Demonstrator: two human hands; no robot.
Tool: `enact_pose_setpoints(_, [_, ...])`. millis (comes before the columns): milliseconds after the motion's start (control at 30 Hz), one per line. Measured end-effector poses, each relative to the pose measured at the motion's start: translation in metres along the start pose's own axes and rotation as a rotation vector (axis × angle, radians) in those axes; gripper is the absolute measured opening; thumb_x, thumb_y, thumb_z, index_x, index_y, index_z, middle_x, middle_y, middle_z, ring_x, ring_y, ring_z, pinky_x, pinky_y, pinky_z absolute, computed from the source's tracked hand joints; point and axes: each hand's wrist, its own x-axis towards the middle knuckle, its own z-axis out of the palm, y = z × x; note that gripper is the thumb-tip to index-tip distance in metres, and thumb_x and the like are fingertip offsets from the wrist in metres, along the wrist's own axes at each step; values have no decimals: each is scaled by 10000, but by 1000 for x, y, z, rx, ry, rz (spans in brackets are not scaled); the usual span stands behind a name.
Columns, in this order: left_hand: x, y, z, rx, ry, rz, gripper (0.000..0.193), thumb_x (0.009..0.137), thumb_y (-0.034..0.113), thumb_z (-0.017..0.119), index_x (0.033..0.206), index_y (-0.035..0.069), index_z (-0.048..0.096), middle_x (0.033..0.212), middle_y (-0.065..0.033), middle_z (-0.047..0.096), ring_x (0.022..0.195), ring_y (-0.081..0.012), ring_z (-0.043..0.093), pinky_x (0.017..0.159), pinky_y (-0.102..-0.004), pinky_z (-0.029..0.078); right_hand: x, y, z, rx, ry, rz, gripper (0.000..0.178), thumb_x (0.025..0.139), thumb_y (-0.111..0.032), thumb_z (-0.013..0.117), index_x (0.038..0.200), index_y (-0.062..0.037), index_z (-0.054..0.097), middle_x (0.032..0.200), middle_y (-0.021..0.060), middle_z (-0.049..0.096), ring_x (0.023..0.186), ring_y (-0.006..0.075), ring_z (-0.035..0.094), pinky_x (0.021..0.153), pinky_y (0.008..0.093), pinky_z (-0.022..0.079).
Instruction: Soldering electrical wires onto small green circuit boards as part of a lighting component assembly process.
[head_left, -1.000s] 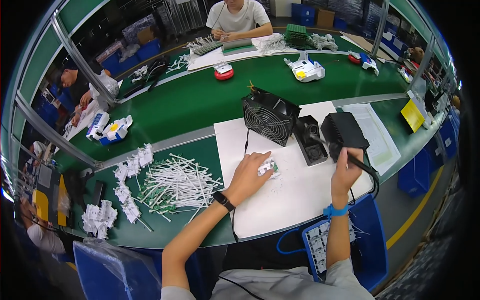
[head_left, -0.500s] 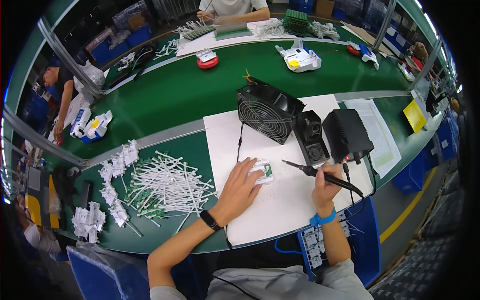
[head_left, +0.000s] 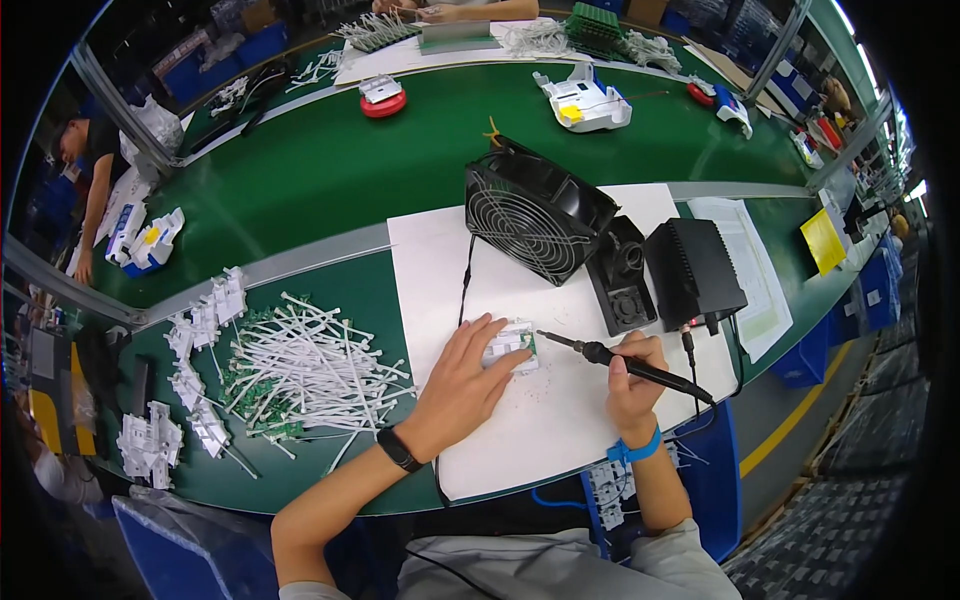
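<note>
Your bench [head_left: 300, 488] bears a sheet [head_left: 530, 440] with the part [head_left: 514, 336], held down by your left hand [head_left: 452, 388]; right of the part, your right hand [head_left: 633, 388] grips the iron [head_left: 656, 375], tip pointing left beside it.

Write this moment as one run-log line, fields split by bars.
left hand: touching white part | white part: on white sheet | right hand: holding soldering iron, tip close to part's right edge | fan: beyond part

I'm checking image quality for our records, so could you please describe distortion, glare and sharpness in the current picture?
Head view: fisheye distortion bends the metal rail, corners black; head view: pale sheen on the green belt; head view: soldering iron fairly crisp, fine detail on the white part unclear.
</note>
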Motion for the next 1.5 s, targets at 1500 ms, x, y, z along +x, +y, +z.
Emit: enact_pose_setpoints(1500, [10,-5,-12,-93,-115,-23,461,863,12,662,1307,126,614,1434,-158,471,1396,-378,393,1183,-498,306,-6,1,-6,125,-14,-2,180,901,-120,649,882,2,517,649,51,524,563,84,408,530,244,321])
